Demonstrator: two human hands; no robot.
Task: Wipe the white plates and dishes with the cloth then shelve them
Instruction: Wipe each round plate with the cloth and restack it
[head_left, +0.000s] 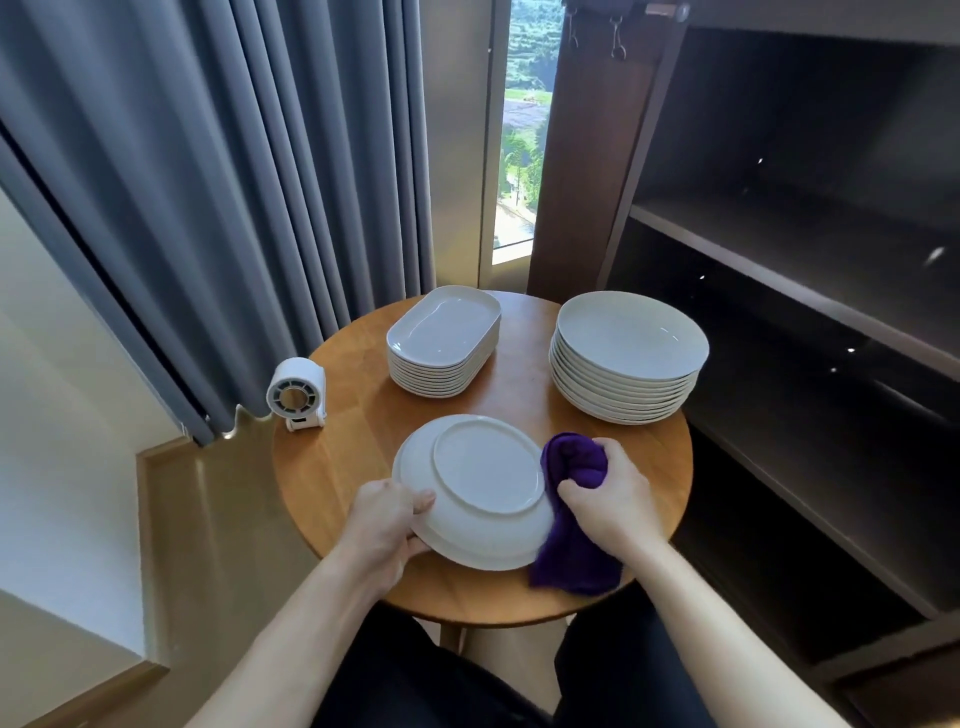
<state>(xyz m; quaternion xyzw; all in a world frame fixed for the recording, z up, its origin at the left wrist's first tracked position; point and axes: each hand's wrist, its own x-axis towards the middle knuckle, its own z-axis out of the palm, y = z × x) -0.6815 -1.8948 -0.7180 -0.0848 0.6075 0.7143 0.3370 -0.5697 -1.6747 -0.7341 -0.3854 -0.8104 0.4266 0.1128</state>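
Note:
A round white plate (480, 486) is held upside down over the front of the round wooden table (358, 415), its foot ring facing up. My left hand (387, 517) grips its left rim. My right hand (605, 493) clutches a bunched purple cloth (574, 540) against the plate's right edge, the cloth's tail hanging down over the table. A stack of several rectangular white dishes (441, 340) sits at the table's back middle. A stack of several round white plates (628, 353) sits at the back right.
A dark wooden shelf unit (810, 291) with open shelves stands right of the table. A small white fan-like device (297, 392) sits at the table's left edge. Grey curtains (234, 182) hang behind, beside a narrow window. My knees are under the table's front edge.

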